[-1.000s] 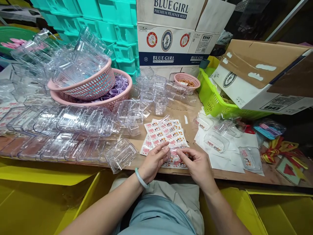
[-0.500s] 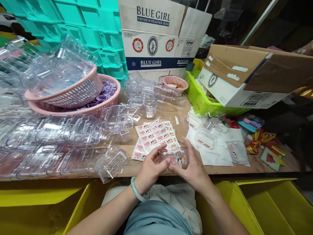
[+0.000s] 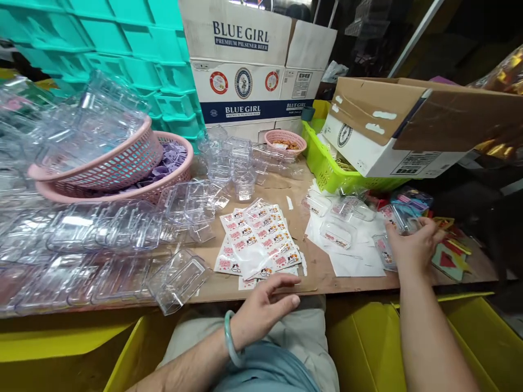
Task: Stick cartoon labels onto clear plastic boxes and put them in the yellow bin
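My right hand reaches out to the right side of the wooden table, its fingers closed round a small clear plastic box. Beside it, more small clear boxes with stickers lie on white paper. My left hand, with a green bangle on the wrist, rests at the table's front edge, fingers loosely apart and holding nothing. Just beyond it lie the sheets of cartoon stickers. An open clear hinged box sits to the left of my left hand.
Rows of clear boxes cover the left of the table, behind them two pink baskets. At the back stand teal crates and a Blue Girl carton. A green basket holds a tilted cardboard box. Yellow bins sit below.
Both hands held a stickered clear box over the sticker sheets. My right hand has carried it off to the right; my left hand let go and dropped to the table edge.
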### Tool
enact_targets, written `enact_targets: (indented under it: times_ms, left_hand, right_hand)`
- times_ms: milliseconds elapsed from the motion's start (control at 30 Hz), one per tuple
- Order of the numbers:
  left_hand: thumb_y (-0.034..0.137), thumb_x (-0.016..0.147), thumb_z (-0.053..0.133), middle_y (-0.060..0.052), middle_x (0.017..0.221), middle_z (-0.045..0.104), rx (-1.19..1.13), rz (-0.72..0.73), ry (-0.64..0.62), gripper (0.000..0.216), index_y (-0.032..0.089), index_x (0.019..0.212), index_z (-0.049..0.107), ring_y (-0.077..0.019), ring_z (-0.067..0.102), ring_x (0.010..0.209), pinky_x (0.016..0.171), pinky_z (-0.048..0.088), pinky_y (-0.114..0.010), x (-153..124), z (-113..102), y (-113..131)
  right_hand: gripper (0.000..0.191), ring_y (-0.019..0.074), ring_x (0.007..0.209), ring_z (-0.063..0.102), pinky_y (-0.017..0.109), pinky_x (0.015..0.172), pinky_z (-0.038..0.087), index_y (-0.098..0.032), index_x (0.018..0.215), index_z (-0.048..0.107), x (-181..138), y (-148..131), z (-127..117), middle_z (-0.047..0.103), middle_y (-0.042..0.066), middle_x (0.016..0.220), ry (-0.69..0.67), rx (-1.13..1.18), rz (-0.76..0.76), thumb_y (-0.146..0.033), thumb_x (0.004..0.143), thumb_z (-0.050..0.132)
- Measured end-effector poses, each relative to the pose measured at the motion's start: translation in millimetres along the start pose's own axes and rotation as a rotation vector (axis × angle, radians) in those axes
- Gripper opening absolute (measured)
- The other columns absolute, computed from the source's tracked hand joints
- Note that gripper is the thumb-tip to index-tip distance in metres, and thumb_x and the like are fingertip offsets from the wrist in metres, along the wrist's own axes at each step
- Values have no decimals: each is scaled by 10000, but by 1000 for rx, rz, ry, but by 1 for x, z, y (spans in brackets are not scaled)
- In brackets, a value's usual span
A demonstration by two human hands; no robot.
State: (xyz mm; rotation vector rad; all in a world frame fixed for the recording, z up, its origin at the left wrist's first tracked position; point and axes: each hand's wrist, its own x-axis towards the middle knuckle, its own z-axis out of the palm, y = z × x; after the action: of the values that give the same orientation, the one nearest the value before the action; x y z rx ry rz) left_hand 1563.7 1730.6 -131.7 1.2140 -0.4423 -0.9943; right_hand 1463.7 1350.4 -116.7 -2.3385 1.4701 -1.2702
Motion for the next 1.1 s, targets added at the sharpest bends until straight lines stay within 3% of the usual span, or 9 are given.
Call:
enact_targets:
  times_ms: [100, 200, 233, 333, 433, 533, 633, 733, 1100]
  left_hand:
    - [408, 756, 696, -97, 1105, 636, 14, 12, 114, 373, 192, 1059, 673, -240, 552, 1085, 969, 411, -340, -8, -5, -3]
    - [390, 753, 700, -87, 1114, 603, 23, 104, 471, 388, 206, 1087, 632, -227, 516, 1104, 949, 402, -313, -12, -21, -5]
    - [373, 750, 705, -86, 1165, 578, 14, 136, 578, 418, 216, 1124, 606, -224, 490, 1142, 956, 393, -304, -12, -27, -5]
    - [328, 738, 719, -89, 1342, 479, -90, 157, 711, 548, 231, 1239, 519, -217, 424, 1247, 989, 364, -285, -7, -43, -3]
    - [300, 712, 739, -106, 1326, 505, -236, 103, 713, 618, 218, 1267, 479, -203, 512, 1161, 888, 427, -268, 2, -53, 2]
    - [283, 642, 785, -74, 1055, 640, -330, 79, 657, 653, 198, 1221, 495, -146, 613, 836, 676, 457, -234, 9, -59, 6]
    - [294, 581, 811, -30, 797, 645, -299, 53, 585, 500, 128, 1007, 609, -95, 552, 613, 586, 434, -218, 15, -62, 6]
    - [327, 612, 773, -15, 732, 622, -182, 44, 566, 347, 111, 862, 668, -72, 498, 551, 567, 407, -211, 18, -65, 5]
    - [323, 725, 633, 7, 667, 534, 40, 74, 361, 220, 151, 839, 712, -97, 387, 579, 561, 306, -214, 15, -74, 10]
  right_hand:
    - [670, 455, 1209, 416, 585, 918, 363, -178, 1187, 483, 4, 0, 21, 479, 300, 1197, 12, 5, -95, -440, 641, 771]
    - [594, 405, 1202, 428, 576, 995, 324, -170, 1187, 507, -27, -44, 29, 483, 252, 1223, 80, 137, -340, -465, 711, 702]
    - [526, 372, 1190, 448, 555, 1001, 343, -172, 1178, 517, -45, -66, 30, 512, 221, 1188, 26, 228, -440, -454, 757, 657]
    - [449, 291, 1231, 463, 505, 1039, 377, -233, 1278, 461, -111, -134, 33, 511, 141, 1266, -446, 503, -661, -360, 857, 556]
    - [490, 270, 1323, 385, 494, 1092, 342, -273, 1347, 420, -167, -178, 38, 432, 107, 1406, -752, 606, -865, -288, 873, 542]
    - [495, 261, 1331, 381, 494, 1094, 342, -268, 1353, 428, -195, -190, 41, 437, 102, 1412, -845, 659, -885, -283, 874, 550]
    - [476, 253, 1321, 390, 479, 1094, 338, -262, 1323, 472, -197, -188, 41, 461, 97, 1394, -881, 685, -862, -325, 865, 583]
    - [450, 243, 1269, 442, 456, 1063, 367, -299, 1295, 516, -191, -191, 38, 524, 68, 1332, -941, 693, -874, -350, 857, 604]
    - [326, 224, 1078, 548, 416, 947, 408, -323, 1139, 650, -181, -202, 47, 653, 36, 1139, -1075, 752, -899, -407, 824, 658]
